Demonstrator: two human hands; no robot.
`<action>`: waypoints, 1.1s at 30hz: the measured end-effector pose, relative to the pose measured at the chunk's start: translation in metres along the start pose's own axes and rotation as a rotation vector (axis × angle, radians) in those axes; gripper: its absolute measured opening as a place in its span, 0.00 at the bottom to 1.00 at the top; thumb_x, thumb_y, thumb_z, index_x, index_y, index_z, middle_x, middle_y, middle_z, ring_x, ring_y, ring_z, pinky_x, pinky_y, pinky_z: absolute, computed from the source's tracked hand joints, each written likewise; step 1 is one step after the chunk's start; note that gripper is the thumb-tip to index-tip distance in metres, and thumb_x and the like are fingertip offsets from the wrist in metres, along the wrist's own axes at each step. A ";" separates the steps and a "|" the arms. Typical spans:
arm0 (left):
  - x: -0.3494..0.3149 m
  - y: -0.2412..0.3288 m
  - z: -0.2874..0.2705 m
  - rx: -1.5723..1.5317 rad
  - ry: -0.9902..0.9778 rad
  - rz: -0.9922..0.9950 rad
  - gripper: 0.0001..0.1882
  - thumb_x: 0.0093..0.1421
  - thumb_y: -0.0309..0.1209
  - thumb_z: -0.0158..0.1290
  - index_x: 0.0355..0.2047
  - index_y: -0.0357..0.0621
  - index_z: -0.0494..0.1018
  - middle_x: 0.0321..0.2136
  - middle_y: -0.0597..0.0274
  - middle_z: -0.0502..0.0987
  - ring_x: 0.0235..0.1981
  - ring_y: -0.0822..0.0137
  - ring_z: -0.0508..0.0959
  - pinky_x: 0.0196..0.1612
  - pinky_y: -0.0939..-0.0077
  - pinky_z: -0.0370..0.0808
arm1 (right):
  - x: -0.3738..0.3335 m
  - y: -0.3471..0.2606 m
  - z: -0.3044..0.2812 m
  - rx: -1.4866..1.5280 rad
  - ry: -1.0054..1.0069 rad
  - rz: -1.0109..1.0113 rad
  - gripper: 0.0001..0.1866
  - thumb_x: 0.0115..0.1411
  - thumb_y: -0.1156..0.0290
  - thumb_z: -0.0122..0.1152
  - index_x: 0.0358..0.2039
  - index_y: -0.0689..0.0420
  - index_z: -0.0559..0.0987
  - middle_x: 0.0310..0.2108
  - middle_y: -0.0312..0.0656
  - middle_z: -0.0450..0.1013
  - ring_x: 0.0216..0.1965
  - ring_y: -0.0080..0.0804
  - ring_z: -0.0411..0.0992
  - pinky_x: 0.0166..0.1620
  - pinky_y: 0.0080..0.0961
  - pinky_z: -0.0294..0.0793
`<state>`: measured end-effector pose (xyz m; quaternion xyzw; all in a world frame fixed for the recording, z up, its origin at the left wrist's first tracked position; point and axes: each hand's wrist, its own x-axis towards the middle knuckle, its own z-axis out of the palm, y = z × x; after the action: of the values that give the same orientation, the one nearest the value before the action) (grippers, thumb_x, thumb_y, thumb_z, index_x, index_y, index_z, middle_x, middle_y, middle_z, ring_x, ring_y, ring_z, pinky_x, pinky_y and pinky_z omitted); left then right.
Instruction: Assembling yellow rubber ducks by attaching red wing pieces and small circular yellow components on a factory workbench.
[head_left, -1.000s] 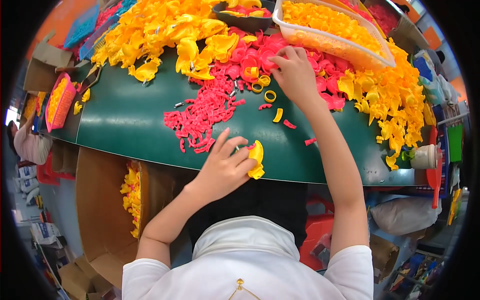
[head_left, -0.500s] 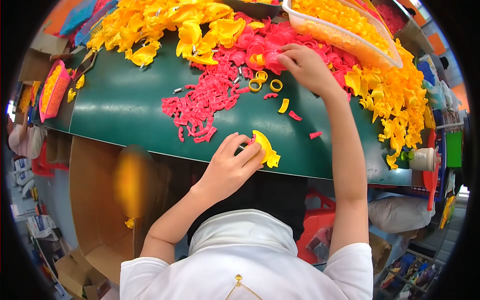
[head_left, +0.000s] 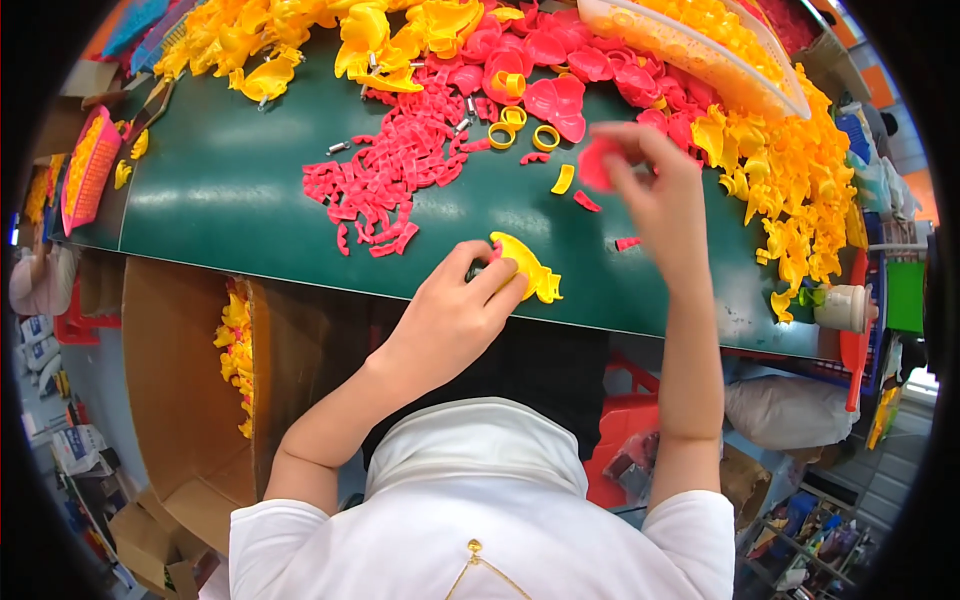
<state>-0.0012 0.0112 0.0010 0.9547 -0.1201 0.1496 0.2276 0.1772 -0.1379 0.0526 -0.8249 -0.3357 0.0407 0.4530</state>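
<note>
Near the front edge of the green table (head_left: 230, 190), my left hand (head_left: 445, 315) grips a curved yellow plastic shell (head_left: 530, 272). A bit of pink and something dark show between its fingers, partly hidden. To the right, my right hand (head_left: 665, 205) pinches a rounded pink plastic piece (head_left: 597, 165) above the table, blurred by motion. Beyond it is a heap of pink shells (head_left: 555, 107). Small pink curved clips (head_left: 390, 180) lie piled at mid-table, with metal pins (head_left: 339, 147) beside them. Yellow rings (head_left: 546, 138) and a yellow strip (head_left: 563, 179) rest close by.
Yellow shells (head_left: 270, 75) are heaped at the far left and more yellow parts (head_left: 800, 220) along the right. A pale basket (head_left: 790, 95) of yellow pieces stands at the back. Left are a pink basket (head_left: 90, 205) and, below the table edge, a cardboard box (head_left: 175, 370) holding yellow pieces.
My right hand has come back from the pink heap toward me, carrying a pink piece. My left hand keeps hold of the yellow shell. The blurred yellow thing over the box is gone.
</note>
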 end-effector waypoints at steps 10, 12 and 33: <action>0.006 0.018 0.021 0.130 0.201 -0.194 0.25 0.43 0.27 0.60 0.45 0.43 0.74 0.37 0.63 0.75 0.49 0.56 0.70 0.61 0.50 0.61 | -0.070 0.003 0.030 0.397 -0.037 0.232 0.05 0.59 0.80 0.57 0.37 0.61 0.77 0.32 0.34 0.70 0.34 0.17 0.69 0.33 0.14 0.73; 0.004 0.010 0.022 0.184 0.325 -0.106 0.22 0.41 0.25 0.60 0.42 0.44 0.76 0.34 0.64 0.75 0.46 0.57 0.71 0.61 0.49 0.60 | -0.071 0.001 0.032 0.232 0.028 0.235 0.06 0.56 0.80 0.59 0.36 0.60 0.76 0.32 0.35 0.72 0.33 0.23 0.70 0.33 0.19 0.72; -0.023 0.003 0.015 0.305 0.239 0.016 0.14 0.45 0.25 0.61 0.34 0.45 0.74 0.36 0.64 0.74 0.49 0.57 0.70 0.47 0.63 0.74 | -0.071 -0.006 0.031 0.445 -0.049 0.183 0.10 0.56 0.84 0.58 0.39 0.64 0.78 0.32 0.38 0.75 0.36 0.22 0.75 0.42 0.15 0.72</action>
<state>-0.0197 0.0048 -0.0185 0.9526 -0.0756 0.2802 0.0918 0.1075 -0.1551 0.0221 -0.7306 -0.2533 0.1742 0.6097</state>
